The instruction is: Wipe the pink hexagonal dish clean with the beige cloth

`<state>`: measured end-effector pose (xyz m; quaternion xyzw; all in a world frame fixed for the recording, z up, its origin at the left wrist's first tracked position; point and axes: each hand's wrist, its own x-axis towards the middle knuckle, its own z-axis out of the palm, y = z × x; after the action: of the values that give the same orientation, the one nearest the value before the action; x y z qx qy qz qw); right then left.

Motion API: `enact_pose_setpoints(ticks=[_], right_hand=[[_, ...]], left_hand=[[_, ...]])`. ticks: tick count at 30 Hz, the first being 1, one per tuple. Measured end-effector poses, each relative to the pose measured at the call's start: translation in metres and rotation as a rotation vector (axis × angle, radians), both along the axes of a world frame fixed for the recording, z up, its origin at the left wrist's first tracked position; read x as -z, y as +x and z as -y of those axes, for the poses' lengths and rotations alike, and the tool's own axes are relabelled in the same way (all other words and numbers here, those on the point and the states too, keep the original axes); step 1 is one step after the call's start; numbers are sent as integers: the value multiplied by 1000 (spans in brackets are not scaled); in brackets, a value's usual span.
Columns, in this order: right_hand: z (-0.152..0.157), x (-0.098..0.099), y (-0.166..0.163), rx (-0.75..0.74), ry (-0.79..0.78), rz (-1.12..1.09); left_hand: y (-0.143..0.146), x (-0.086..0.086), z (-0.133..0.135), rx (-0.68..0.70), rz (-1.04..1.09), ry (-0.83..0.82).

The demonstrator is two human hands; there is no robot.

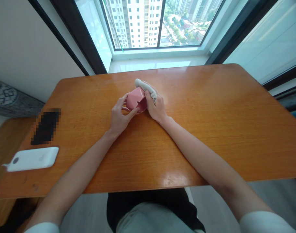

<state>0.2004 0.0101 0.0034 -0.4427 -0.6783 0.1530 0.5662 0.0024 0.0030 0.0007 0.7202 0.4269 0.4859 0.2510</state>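
Note:
A small pink faceted cup [135, 98] lies tipped on the orange wooden table [211, 129], near its far middle. My left hand [119, 117] grips the cup from the left, thumb and fingers curled round its rim. My right hand [156, 106] is closed on a light grey cloth [146, 88] and presses it against the cup's right side. Part of the cloth sticks out beyond the cup toward the window.
A white power bank [32, 158] lies near the table's left front edge, with a dark blurred flat object [46, 126] just behind it. A window [157, 22] with a white sill stands beyond the table. A patterned cushion [7, 98] is at far left.

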Motion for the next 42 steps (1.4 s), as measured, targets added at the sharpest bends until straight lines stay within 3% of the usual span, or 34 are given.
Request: enact_pose_setpoints(ticks=[12, 19, 25, 42], right_hand=[[4, 0, 4, 59, 185, 207], [9, -1, 2, -37, 314, 403], [18, -5, -12, -108, 335, 563], [19, -3, -19, 10, 289, 564]], left_hand=[[-1, 4, -2, 74, 11, 35], [-3, 8, -4, 87, 28, 42], [-7, 12, -6, 66, -3, 85], [-2, 11, -4, 18, 47, 31]])
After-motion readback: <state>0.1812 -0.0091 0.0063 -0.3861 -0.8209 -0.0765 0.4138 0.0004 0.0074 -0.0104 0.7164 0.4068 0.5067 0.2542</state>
